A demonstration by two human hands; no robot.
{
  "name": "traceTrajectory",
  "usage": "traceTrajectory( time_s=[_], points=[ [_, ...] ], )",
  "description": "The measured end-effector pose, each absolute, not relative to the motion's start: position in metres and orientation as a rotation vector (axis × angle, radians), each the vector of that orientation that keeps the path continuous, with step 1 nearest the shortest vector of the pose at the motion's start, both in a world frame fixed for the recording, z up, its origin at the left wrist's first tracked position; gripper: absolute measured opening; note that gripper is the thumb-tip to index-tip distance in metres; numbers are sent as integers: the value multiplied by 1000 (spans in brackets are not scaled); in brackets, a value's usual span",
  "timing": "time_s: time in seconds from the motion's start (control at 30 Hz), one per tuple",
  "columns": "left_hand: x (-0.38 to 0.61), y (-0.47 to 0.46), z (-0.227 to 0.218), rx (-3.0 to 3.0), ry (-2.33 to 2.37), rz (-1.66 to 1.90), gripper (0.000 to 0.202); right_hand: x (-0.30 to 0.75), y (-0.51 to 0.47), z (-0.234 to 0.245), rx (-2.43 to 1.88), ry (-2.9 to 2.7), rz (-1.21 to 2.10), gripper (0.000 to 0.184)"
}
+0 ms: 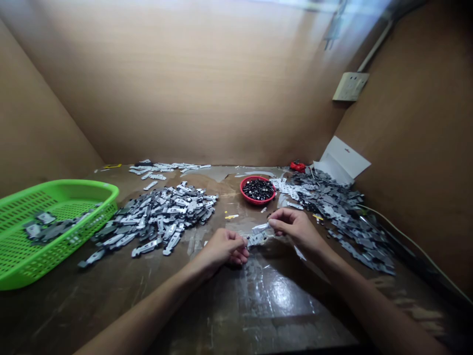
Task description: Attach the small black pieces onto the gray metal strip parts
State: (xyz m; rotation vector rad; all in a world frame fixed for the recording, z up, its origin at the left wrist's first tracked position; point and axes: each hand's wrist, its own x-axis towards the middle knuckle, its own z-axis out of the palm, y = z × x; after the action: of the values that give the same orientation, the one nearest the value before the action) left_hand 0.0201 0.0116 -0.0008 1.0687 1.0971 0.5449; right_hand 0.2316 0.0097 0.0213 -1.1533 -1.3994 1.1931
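- Head view, lower centre: I see the left hand [226,246] pinching one end of a metal piece [255,239]; I'd keep that grip steady.
- Right of it, the right hand's [295,228] thumb and fingertips bunch together; what they clamp, I cannot tell. I'd work gently there.

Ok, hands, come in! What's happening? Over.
Left hand gripping silvery part. Right hand near its other end, grip unclear. Red bowl beyond, seemingly blocking neither.

1 head-worn view, facing forward and down, tabletop [185,310] near, back panel [207,98] beyond
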Motion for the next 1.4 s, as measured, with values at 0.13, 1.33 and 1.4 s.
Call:
traceTrajectory(
  time_s=[0.13, 1.33, 1.4],
  points=[
    [21, 11, 0, 1074, 1088, 551, 22, 228, 7, 20, -1197, -1442, 1191, 23],
    [18, 12, -3, 1041, 1029, 614, 25, 226, 7, 9, -1348, -1341, 1303, 34],
    [19, 11, 0, 1041, 1012, 627, 27, 227, 8, 7, -1309, -1259, 1371, 36]
  ],
)
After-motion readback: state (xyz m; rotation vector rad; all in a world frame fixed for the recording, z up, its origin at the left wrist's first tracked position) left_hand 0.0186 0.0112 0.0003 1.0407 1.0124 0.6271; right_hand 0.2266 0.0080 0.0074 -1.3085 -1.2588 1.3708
